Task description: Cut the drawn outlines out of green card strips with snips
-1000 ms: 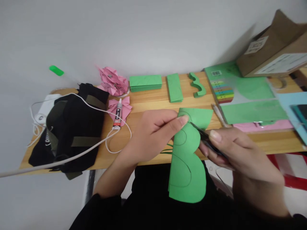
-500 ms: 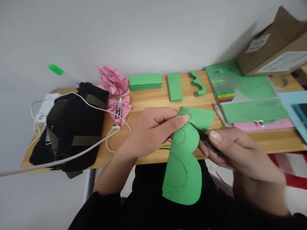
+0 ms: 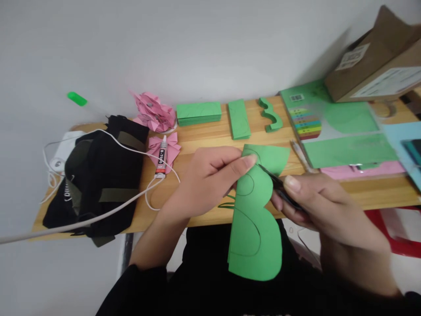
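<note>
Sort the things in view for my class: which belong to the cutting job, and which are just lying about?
In the job:
green sheet, in the left hand
scissors, in the right hand
wavy stack, probably, being green too

Apparently just lying about:
glue
bag
box
pen

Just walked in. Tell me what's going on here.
A person is cutting paper. The left hand grips layered green paper with curved lines drawn on it, and the right hand holds dark scissors, their blades in the sheet near the left thumb. Below the blades, the outer edge is already rounded into lobes. Beyond, a wavy green piece lies on the wooden table.
</note>
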`<state>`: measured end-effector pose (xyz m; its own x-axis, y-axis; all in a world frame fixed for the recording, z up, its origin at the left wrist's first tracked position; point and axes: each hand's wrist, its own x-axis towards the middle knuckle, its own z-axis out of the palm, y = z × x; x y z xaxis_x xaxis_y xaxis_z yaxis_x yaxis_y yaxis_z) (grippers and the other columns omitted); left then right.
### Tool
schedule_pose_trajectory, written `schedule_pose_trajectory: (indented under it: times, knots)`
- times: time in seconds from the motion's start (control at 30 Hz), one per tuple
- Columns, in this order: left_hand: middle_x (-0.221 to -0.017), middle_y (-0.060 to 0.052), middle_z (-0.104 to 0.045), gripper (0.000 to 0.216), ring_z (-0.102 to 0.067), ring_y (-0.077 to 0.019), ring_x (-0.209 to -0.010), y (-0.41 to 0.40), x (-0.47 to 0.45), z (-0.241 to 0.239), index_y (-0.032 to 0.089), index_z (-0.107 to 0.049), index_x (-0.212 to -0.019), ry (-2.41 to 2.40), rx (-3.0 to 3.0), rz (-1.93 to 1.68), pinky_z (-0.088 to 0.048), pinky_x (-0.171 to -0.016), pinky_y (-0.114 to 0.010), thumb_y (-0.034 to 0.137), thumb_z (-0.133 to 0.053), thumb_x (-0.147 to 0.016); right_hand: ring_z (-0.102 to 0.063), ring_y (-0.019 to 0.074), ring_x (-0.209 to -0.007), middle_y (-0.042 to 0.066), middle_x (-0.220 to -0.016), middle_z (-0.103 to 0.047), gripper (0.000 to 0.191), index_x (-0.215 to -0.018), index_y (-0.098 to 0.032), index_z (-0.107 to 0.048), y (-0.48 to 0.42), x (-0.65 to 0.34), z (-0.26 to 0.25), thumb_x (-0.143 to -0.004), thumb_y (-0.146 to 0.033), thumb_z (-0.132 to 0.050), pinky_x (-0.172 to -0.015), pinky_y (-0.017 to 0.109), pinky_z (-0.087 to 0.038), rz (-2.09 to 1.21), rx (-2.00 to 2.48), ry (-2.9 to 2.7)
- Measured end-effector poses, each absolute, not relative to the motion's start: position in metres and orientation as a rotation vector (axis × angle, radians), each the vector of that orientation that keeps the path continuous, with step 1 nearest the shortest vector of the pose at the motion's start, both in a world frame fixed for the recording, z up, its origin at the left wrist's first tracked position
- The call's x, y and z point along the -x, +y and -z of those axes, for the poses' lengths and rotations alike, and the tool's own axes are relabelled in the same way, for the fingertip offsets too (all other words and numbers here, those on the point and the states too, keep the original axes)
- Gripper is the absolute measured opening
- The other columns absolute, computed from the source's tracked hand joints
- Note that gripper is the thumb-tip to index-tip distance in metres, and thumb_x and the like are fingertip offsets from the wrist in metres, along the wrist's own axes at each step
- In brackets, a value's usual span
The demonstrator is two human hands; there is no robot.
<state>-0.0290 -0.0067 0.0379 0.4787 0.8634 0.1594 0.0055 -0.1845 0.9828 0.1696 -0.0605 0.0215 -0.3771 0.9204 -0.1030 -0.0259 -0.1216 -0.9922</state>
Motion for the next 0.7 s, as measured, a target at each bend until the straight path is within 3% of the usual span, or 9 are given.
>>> schedule_pose_trajectory:
  times: [0.17,0.4,0.57,0.7]
  knots:
    - [-0.044,0.006,-0.039,0.05,-0.034,-0.0051,-0.039,-0.0095,0.0249,-0.0345,0.017,-0.04,-0.049,0.817,-1.478,-0.973,-0.024,-0.035,-0.023,0.031,-0.065,-0.089,-0.027,0.0076,-0.034,-0.006,-0.04,-0.036,0.054,-0.052,-0.021,-0.048,-0.0589,-0.1671,-0.0212,-0.099,-0.048,-0.048,-0.032,0.024,-0.019,-1.588,1.053,-1.387]
    - [-0.046,0.005,-0.04,0.049,-0.035,-0.0059,-0.042,-0.005,0.0285,-0.0356,0.017,-0.042,-0.051,0.803,-1.596,-0.902,-0.027,-0.039,-0.023,0.035,-0.062,-0.091,-0.027,0.008,-0.035,-0.007,-0.038,-0.037,0.055,-0.055,-0.02,-0.051,-0.0564,-0.1735,-0.013,-0.099,-0.052,-0.045,-0.038,0.026,-0.024,-1.724,1.066,-1.352]
    - [-0.048,0.005,-0.038,0.048,-0.034,-0.0069,-0.045,-0.0042,0.0317,-0.0329,0.018,-0.039,-0.052,0.846,-1.711,-0.872,-0.027,-0.042,-0.025,0.033,-0.062,-0.092,-0.02,0.0055,-0.03,-0.009,-0.038,-0.036,0.05,-0.066,-0.019,-0.06,-0.0559,-0.1766,-0.0134,-0.097,-0.054,-0.046,-0.033,0.023,-0.013,-1.86,1.072,-1.267]
    - [-0.048,0.006,-0.032,0.049,-0.03,-0.0069,-0.046,-0.0079,0.0308,-0.031,0.018,-0.034,-0.054,0.916,-1.809,-0.95,-0.023,-0.043,-0.027,0.031,-0.062,-0.092,-0.019,0.0055,-0.029,-0.009,-0.038,-0.033,0.05,-0.065,-0.019,-0.059,-0.0567,-0.174,-0.0157,-0.095,-0.057,-0.048,-0.032,0.023,-0.011,-1.894,1.06,-1.199]
